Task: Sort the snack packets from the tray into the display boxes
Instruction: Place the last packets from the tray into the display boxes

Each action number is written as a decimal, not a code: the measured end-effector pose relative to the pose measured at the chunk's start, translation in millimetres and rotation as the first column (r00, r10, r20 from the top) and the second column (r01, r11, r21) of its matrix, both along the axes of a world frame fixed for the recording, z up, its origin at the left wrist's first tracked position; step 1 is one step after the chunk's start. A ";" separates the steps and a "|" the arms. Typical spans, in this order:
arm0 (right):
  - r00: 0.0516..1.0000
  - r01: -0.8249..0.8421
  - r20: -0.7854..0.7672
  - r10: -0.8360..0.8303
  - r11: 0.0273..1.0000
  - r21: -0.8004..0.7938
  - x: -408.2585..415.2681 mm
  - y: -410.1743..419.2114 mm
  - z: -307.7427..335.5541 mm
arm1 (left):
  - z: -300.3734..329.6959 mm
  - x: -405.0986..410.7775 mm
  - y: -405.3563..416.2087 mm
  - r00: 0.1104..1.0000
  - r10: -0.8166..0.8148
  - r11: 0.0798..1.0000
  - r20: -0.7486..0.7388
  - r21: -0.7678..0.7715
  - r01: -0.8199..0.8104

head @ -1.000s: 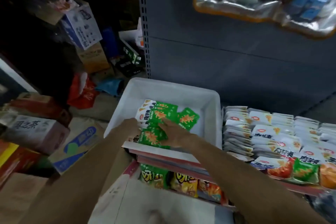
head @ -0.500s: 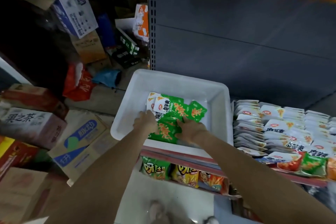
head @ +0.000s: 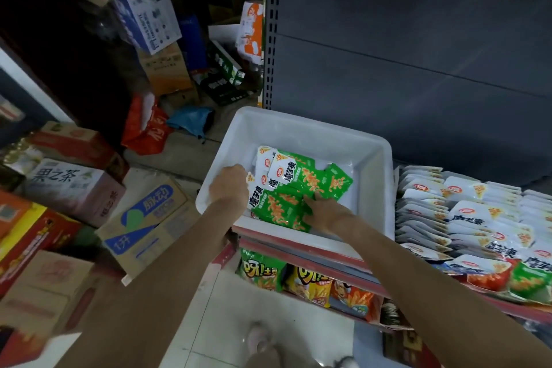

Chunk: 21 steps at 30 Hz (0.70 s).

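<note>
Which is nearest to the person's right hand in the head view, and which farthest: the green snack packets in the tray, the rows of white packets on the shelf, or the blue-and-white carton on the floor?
1. Green snack packets: in the white tray, touching the right hand.
2. White packets: on the shelf, to the hand's right.
3. Blue-and-white carton: on the floor, far left, beyond the left hand.

One white tray [head: 304, 131], two hands [head: 228, 188], roughly five green packets [head: 310, 185].

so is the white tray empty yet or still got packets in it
Not empty: the white tray holds a loose pile of green packets, with both hands on them.
</note>
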State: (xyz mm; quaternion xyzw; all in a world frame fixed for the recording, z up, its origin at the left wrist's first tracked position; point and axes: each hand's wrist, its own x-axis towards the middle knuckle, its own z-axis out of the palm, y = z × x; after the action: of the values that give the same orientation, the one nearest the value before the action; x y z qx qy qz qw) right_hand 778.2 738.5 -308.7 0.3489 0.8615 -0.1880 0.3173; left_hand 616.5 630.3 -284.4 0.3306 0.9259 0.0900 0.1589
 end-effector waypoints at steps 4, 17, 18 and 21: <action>0.983 0.074 -0.159 -0.097 0.987 -0.144 2.0 -0.5 17.5 | 13.6 -3.9 -10.5 1.000 -0.002 0.950 -0.019 0.313 0.007; 0.343 0.196 -0.862 -0.374 0.926 -0.324 86.6 25.0 104.6 | 110.8 107.6 55.0 0.866 -0.500 0.575 -0.008 0.745 0.338; 0.295 0.224 -0.878 -0.378 0.920 -0.321 102.6 29.7 111.1 | 115.2 122.5 64.6 0.869 -0.495 0.558 -0.002 0.766 0.319; 0.135 0.303 -0.899 -0.418 0.881 -0.364 156.1 47.6 122.9 | 119.7 169.4 96.6 0.899 -0.436 0.566 0.044 0.790 0.235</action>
State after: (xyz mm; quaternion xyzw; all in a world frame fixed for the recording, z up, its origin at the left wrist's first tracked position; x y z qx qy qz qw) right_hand 934.3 786.1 -185.9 0.3388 0.7497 -0.4714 -0.3178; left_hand 785.9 726.9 -164.7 0.5239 0.6918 0.4809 0.1252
